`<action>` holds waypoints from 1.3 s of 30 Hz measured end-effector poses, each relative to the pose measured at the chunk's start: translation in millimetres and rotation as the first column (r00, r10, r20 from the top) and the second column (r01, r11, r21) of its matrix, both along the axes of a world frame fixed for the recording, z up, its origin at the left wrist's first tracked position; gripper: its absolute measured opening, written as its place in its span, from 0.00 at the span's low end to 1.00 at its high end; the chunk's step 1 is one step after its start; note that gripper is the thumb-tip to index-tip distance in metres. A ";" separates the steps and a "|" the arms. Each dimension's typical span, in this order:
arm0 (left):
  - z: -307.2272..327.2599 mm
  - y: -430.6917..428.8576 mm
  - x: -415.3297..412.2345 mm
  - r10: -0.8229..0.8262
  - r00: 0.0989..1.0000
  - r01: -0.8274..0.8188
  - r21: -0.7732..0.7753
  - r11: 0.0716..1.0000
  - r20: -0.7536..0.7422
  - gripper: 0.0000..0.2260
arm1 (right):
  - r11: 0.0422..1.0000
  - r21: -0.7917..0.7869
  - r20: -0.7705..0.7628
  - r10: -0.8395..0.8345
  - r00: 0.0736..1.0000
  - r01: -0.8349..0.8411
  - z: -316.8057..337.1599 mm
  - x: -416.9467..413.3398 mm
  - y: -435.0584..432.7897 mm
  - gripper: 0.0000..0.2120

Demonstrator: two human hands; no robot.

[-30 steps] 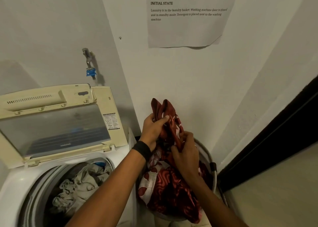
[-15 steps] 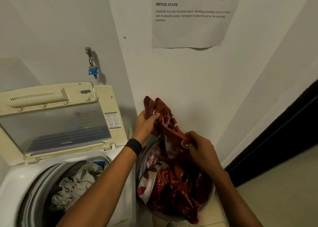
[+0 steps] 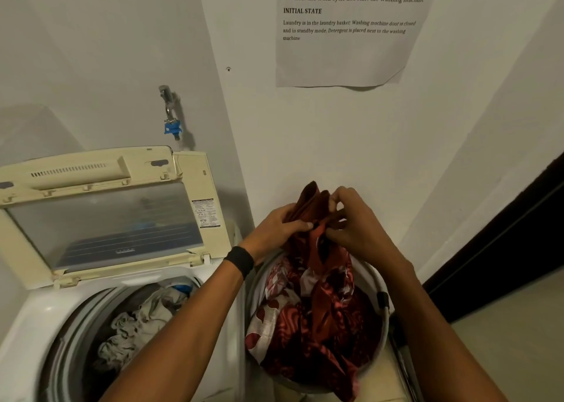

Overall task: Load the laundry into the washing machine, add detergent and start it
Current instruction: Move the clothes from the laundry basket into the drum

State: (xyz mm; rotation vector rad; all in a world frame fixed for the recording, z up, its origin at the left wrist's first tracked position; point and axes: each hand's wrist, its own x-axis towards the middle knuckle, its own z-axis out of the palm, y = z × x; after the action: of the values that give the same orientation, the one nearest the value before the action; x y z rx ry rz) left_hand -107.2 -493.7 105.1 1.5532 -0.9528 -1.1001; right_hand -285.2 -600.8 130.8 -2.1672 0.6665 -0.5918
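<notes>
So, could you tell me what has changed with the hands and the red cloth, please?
The right hand, lower and out to the right half a second ago, has come back up beside the left hand and pinches the red cloth near its top. The left hand kept its grip; the cloth still hangs into the basket, the washer lid stays open.

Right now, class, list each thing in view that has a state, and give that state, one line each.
Lid: open, raised.
Drum: partly loaded with pale clothes.
Red cloth: top bunched and lifted, rest in basket.
Basket: still holding laundry.
Left hand: grips the cloth.
Right hand: pinches the cloth.
</notes>
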 end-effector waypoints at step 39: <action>3.1 -6.3 -28.6 0.376 0.927 -0.371 -0.147 0.917 0.000 0.10 | 0.954 0.191 0.196 -0.268 0.943 0.232 -28.8 17.5 25.9 0.14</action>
State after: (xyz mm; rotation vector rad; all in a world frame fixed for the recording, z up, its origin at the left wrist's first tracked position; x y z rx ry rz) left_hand -135.7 -500.0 108.2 1.5537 -0.6974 -0.7236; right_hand -267.8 -574.9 102.0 -1.8424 0.8456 -0.8653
